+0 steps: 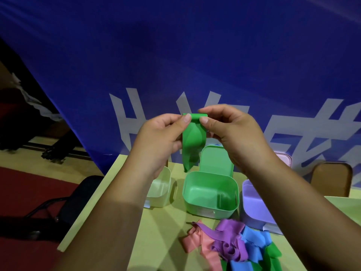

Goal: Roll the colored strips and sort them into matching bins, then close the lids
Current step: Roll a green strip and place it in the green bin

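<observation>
Pinching the rolled top edge of a long green elastic strip [193,139], left hand [158,139] and right hand [232,133] raised, open green plastic bin [211,192] below them, tangled coloured strips [230,245] nearer the wrists.

Yellow-green desk [156,231], wood edge on its left side. Blue banner [175,55] hangs behind desk, large white characters [125,118] printed on it. Black chair [78,200] just left of desk, on red carpet [23,188]. Brown chair back [332,178] beyond desk's far right. Dark metal stand feet [52,155] far left of desk, blurry.
</observation>
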Tool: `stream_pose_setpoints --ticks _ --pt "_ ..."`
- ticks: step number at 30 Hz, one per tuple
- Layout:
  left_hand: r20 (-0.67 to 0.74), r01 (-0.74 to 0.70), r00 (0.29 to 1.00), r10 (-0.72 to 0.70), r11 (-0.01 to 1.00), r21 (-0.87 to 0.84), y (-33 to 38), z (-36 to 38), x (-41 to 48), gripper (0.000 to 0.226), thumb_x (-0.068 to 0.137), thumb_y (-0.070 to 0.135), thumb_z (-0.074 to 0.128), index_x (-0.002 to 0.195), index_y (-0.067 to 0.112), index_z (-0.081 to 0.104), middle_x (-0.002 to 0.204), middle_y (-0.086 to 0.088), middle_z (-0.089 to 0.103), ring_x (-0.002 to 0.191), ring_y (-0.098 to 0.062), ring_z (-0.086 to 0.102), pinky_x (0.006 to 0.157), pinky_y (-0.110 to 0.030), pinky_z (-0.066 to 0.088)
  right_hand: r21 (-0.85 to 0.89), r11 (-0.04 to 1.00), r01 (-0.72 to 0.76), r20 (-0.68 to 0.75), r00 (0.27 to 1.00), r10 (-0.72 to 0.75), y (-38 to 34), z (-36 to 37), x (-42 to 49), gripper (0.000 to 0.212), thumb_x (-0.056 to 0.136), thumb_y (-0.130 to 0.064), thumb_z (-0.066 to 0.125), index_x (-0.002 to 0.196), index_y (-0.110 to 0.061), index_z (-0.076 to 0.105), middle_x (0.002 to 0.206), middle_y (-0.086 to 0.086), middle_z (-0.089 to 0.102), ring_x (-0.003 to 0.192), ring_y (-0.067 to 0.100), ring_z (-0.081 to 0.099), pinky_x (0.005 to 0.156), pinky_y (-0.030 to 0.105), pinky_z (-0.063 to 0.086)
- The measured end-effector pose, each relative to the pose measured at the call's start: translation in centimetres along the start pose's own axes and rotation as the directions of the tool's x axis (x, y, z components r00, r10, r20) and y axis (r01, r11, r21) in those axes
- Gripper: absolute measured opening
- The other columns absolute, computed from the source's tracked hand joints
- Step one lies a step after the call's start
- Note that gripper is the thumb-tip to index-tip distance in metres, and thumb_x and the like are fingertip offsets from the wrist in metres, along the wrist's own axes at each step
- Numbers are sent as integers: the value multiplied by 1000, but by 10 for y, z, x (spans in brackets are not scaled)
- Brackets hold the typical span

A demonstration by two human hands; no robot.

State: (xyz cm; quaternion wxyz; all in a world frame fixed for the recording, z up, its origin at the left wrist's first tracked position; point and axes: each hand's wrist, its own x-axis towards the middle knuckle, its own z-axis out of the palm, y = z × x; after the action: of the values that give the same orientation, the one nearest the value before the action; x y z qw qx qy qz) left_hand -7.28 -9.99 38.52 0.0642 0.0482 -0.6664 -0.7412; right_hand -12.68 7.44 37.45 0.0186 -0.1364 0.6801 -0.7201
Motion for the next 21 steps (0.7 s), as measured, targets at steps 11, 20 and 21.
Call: stream_pose_setpoints --ticks 11,20,21 --pt "23 41 999 -40 999 -33 0 7 -3 29 112 27 57 123 4 73 108 -17 82 104 -30 81 97 -49 63 -85 996 11 -36 999 -14 -7 0 -10 14 99 -11 74 111 -18 78 97 -1 80 86 12 76 73 23 60" --pt "-52 7 999 -5 999 40 -3 7 -1 29 106 31 68 120 7 76 103 -14 83 98 -30 82 94 -52 64 -192 980 54 -35 997 -62 -11 5 -18 16 100 -18 75 113 -27 77 98 6 76 90 23 75 77 36 66" --pt "-55 3 998 -1 999 36 -4 7 -1 29 106 30 67 121 6 75 103 -15 83 97 -32 82 93 -52 65 -183 982 46 -36 998 -54 -11 6 -19 17 100 -18 74 114 -26 77 97 8 75 86 22 75 76 34 66"
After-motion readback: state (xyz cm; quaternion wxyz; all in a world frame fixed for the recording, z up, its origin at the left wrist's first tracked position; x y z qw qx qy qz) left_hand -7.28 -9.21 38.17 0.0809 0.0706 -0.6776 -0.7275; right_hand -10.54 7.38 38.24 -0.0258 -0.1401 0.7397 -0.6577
